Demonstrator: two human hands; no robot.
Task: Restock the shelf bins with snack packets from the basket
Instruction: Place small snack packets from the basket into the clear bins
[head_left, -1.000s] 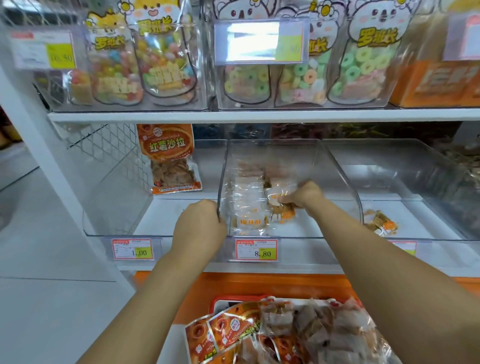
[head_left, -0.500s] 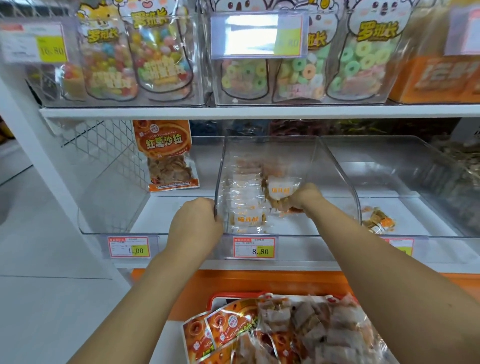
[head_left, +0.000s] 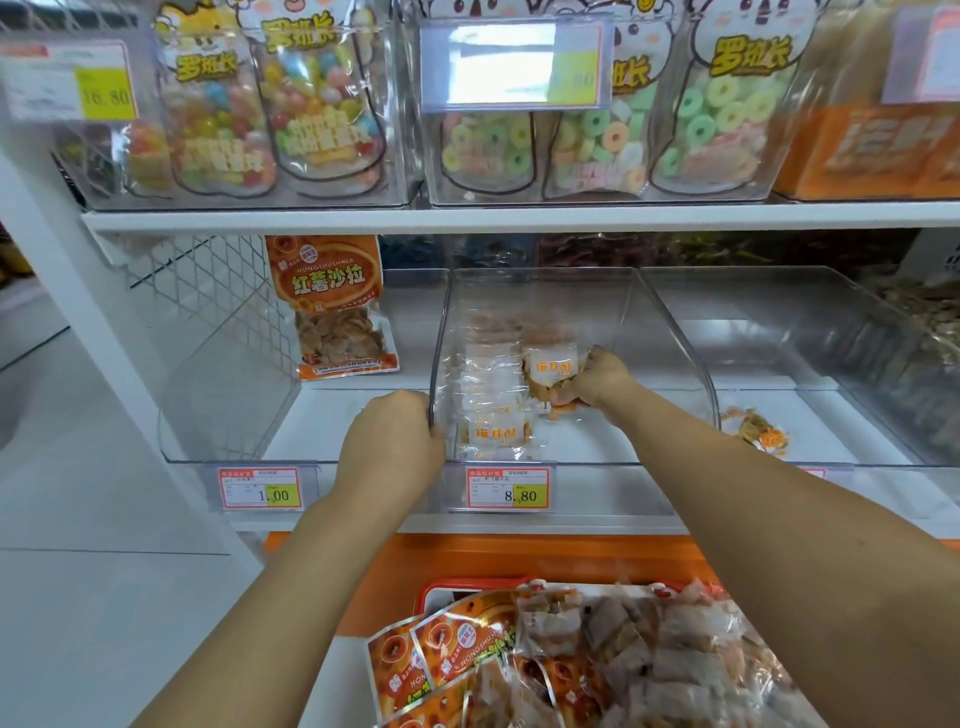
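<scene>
A clear middle shelf bin (head_left: 613, 312) holds a row of small clear snack packets (head_left: 493, 410) along its left side. My left hand (head_left: 389, 447) grips the bin's front left edge. Inside the bin, my right hand (head_left: 587, 382) holds a small white-labelled snack packet (head_left: 553, 371) upright beside that row. Below, a red basket (head_left: 441, 590) is heaped with orange packets (head_left: 447, 660) and clear packs of brown snacks (head_left: 639, 649).
The left bin (head_left: 228, 395) has one orange sweet-potato packet (head_left: 332, 306) leaning at its back. The right bin (head_left: 831, 332) holds one or two small packets (head_left: 756, 428). Candy bags (head_left: 322, 104) fill the upper shelf. Price tags (head_left: 509, 487) line the shelf edge.
My right hand has lifted the small packet from the bin floor and stood it upright, a little further back next to the row. The left hand stays on the bin edge.
</scene>
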